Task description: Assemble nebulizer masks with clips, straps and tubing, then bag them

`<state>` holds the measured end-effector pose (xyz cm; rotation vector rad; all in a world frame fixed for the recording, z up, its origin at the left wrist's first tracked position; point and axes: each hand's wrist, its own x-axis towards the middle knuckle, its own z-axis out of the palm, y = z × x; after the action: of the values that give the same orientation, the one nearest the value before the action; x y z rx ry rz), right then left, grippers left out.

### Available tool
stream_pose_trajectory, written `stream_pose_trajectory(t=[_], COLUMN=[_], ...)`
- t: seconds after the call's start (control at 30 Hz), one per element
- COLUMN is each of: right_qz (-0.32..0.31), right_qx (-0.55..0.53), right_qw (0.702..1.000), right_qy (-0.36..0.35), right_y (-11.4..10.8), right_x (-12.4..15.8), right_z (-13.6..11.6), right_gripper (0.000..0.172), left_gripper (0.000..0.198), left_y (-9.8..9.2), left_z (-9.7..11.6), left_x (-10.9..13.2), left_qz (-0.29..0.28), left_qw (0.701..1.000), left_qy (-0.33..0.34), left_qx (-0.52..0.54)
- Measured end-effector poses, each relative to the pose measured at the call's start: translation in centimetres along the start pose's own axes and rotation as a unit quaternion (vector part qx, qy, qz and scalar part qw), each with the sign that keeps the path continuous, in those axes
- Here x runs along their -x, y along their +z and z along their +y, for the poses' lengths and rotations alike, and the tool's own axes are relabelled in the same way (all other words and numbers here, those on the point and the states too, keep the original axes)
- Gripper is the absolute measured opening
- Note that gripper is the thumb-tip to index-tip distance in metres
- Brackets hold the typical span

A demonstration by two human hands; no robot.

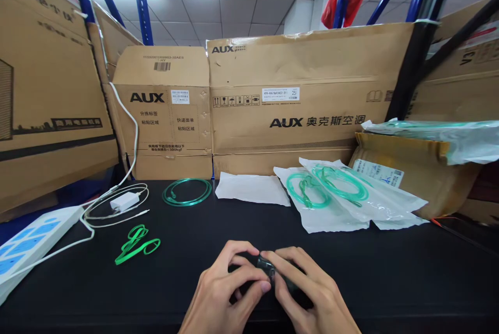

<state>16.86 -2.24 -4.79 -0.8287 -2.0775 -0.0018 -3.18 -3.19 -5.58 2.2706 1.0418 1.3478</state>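
Observation:
Low in the middle of the head view, my left hand and my right hand meet around a small dark, translucent, glossy piece. Fingertips of both hands pinch it, the left from one side and the right from the other. Its kind cannot be made out, since the fingers cover much of it. Something dark greenish shows faintly beneath the right fingers. Farther back lies a coil of clear green tubing. To the left of my hands is a bright green elastic strap, loosely looped on the black table.
White pouches with coiled green tubing lie back right, near a brown package. A white sheet or pouch sits at the back. On the left are a power strip, white cables and an adapter. Cardboard boxes wall the back.

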Motion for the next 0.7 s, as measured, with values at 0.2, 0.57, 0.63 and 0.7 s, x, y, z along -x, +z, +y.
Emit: stream_pose_trajectory(t=[0.2,0.57,0.63,0.7], right_qz=[-0.04,-0.123,-0.139,-0.15], right_qx=[0.015,-0.122,-0.144,-0.158], right_qw=[0.998,0.981,0.975,0.972], right_qy=[0.04,0.086,0.092,0.093], right_y=[0.0,-1.6,-1.9,-2.1], right_x=[0.0,-0.5,-0.6,-0.7], right_z=[0.2,0.9,0.8,0.6], right_gripper=[0.044,0.052,0.053,0.053], left_gripper=[0.013,0.011,0.006,0.006], left_y=[0.1,0.0,-0.2,-0.2], left_z=[0.4,-0.1,-0.2,-0.3], left_x=[0.0,0.1,0.1,0.1], left_qz=[0.045,0.017,0.003,-0.002], left_qw=[0.997,0.997,0.998,0.998], left_qy=[-0.061,-0.069,-0.061,-0.06], left_qx=[-0.011,0.014,-0.001,-0.008])
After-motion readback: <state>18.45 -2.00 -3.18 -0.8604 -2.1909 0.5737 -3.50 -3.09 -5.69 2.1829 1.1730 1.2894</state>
